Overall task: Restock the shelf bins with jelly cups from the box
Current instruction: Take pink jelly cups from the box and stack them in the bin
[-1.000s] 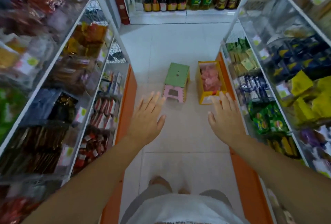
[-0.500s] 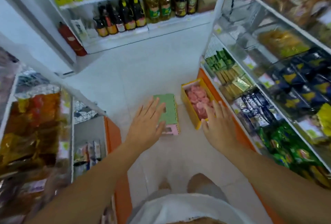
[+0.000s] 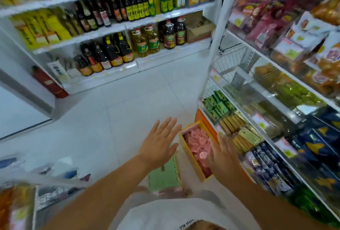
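Both hands reach forward and down in a shop aisle, and neither holds anything. The left hand (image 3: 160,143) is flat, palm down, with its fingers straight and spread. It hovers over the far end of a green plastic stool (image 3: 162,176) that stands on the white tiled floor (image 3: 119,119), just left of the box. The right hand (image 3: 223,158) is likewise spread with straight fingers, and it lies over the right wall and near half of the yellow cardboard box (image 3: 191,161). Whether its fingertips touch the contents cannot be told.

The box sits on the floor, open at the top, against the orange base of the right-hand shelf unit (image 3: 215,45), and is heaped with pink jelly cups (image 3: 196,141). The stool stands just beside its left wall.

The lower shelf bins next to the box hold green packets (image 3: 219,106), gold packets (image 3: 239,134) and dark blue packets (image 3: 266,167) behind clear fronts. Higher shelves carry blurred bags of snacks.

Across the end of the aisle, white shelves hold yellow cooking-oil bottles (image 3: 145,43) and dark sauce bottles (image 3: 110,53). A red fire extinguisher (image 3: 48,83) stands on the floor at their left end. The person's white shirt (image 3: 165,215) fills the bottom edge of the view
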The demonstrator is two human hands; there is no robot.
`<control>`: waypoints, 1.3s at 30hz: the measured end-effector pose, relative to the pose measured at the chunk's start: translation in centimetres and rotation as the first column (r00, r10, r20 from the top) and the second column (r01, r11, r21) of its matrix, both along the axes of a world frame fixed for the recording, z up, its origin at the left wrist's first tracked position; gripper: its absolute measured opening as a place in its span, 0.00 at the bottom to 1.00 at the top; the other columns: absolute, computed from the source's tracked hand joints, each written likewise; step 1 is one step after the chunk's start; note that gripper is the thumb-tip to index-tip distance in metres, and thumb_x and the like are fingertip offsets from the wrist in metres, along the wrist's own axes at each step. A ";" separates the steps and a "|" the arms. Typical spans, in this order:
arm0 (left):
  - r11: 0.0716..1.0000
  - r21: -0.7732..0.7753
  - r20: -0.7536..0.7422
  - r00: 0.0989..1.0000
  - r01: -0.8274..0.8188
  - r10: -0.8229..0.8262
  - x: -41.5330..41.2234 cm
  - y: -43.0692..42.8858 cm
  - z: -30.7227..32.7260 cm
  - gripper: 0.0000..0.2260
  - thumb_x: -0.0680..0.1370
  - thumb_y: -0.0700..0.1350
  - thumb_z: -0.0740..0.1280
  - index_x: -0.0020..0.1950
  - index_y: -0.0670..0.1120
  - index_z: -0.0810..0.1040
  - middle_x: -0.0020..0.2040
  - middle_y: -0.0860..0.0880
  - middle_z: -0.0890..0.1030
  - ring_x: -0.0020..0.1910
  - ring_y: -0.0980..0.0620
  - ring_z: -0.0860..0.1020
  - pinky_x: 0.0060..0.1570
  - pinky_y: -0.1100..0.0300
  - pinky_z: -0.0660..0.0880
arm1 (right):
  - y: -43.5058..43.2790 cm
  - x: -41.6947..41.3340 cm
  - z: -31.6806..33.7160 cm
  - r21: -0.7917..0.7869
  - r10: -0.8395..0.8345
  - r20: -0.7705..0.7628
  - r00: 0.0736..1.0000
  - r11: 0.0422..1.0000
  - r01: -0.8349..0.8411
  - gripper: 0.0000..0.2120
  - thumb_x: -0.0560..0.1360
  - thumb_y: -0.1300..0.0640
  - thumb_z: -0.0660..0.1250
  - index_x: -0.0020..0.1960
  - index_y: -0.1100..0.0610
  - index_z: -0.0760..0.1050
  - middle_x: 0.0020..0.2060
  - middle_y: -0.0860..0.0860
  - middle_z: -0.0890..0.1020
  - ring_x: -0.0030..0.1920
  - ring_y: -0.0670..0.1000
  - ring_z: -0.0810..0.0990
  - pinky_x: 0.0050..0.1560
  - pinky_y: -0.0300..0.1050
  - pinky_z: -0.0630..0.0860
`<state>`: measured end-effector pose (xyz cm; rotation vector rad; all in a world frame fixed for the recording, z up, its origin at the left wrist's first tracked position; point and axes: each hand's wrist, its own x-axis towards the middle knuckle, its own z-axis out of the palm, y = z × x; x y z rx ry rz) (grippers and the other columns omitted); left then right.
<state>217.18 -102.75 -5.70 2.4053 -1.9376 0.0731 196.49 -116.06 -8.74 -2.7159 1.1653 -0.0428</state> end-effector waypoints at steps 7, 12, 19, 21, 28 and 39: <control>0.985 0.071 0.021 0.987 0.157 -0.159 6.8 -9.3 0.3 0.26 0.80 0.57 0.53 0.76 0.48 0.64 0.76 0.48 0.64 0.76 0.50 0.59 0.71 0.48 0.52 | -6.6 5.0 0.1 0.010 -0.065 -0.036 0.997 0.998 0.065 0.25 0.73 0.51 0.53 0.64 0.60 0.74 0.62 0.63 0.77 0.61 0.64 0.77 0.56 0.64 0.77; 0.914 0.104 -0.077 0.919 0.392 -0.386 9.6 -17.3 -1.8 0.26 0.79 0.56 0.54 0.75 0.48 0.65 0.76 0.47 0.65 0.75 0.47 0.62 0.74 0.45 0.58 | -10.0 7.3 -3.2 0.082 -0.263 -0.134 0.955 0.958 0.275 0.26 0.66 0.50 0.75 0.61 0.58 0.77 0.60 0.62 0.78 0.60 0.63 0.78 0.57 0.61 0.77; 0.640 0.107 -0.120 0.649 0.761 -0.751 17.3 -30.9 -9.8 0.26 0.79 0.55 0.57 0.76 0.47 0.63 0.76 0.46 0.65 0.76 0.47 0.62 0.73 0.44 0.61 | -14.2 14.4 -11.8 0.089 -0.590 -0.120 0.798 0.794 0.601 0.24 0.74 0.47 0.51 0.66 0.57 0.65 0.63 0.63 0.76 0.63 0.65 0.76 0.57 0.63 0.76; 0.583 0.095 -0.130 0.591 0.807 -0.796 19.2 -33.6 -11.9 0.26 0.80 0.54 0.53 0.77 0.47 0.63 0.77 0.46 0.63 0.77 0.47 0.60 0.74 0.46 0.58 | -14.5 16.4 -14.2 0.138 -0.673 -0.119 0.730 0.717 0.684 0.23 0.74 0.49 0.53 0.67 0.55 0.65 0.66 0.62 0.74 0.66 0.64 0.73 0.62 0.63 0.73; 0.527 0.167 -0.256 0.553 0.833 -0.793 21.9 -35.5 -20.3 0.24 0.79 0.54 0.53 0.73 0.46 0.70 0.74 0.46 0.69 0.73 0.47 0.67 0.69 0.45 0.67 | -13.6 17.5 -20.8 0.139 -0.703 -0.277 0.655 0.645 0.751 0.29 0.74 0.48 0.47 0.72 0.54 0.67 0.71 0.56 0.66 0.71 0.61 0.63 0.71 0.61 0.62; 0.526 0.190 -0.193 0.556 0.829 -0.808 17.9 -35.2 -42.7 0.23 0.81 0.56 0.53 0.71 0.47 0.72 0.70 0.47 0.73 0.71 0.46 0.70 0.71 0.49 0.63 | -14.7 14.5 -40.0 0.116 -0.661 -0.365 0.656 0.666 0.736 0.37 0.69 0.40 0.62 0.74 0.56 0.62 0.69 0.60 0.68 0.68 0.64 0.69 0.69 0.63 0.64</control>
